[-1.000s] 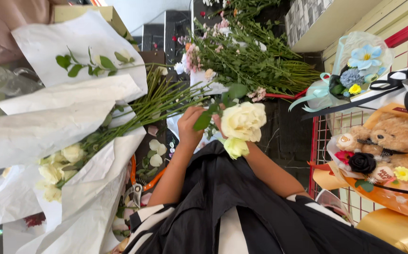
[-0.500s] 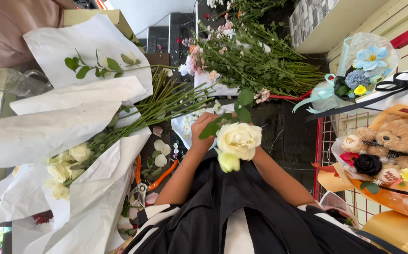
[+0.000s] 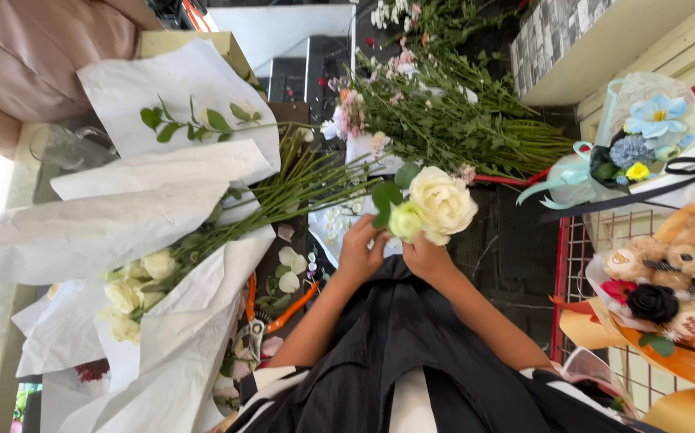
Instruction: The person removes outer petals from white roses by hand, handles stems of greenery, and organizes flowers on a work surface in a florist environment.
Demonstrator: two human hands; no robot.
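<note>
Drifting right since a second ago, the cream rose (image 3: 442, 202) is sitting over the lap, both hands together, left hand (image 3: 361, 251) and right hand (image 3: 426, 256) pinching its stem, white paper wraps (image 3: 123, 232) crowding left, red wire rack (image 3: 584, 265) hemming right.

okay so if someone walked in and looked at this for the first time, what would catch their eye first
Most likely the big cream rose with a smaller pale bud beside it, held up at centre by the left hand and the right hand. Next, the bundle of white roses lying in white wrapping paper at left, and the teddy-bear bouquet at far right.
</note>
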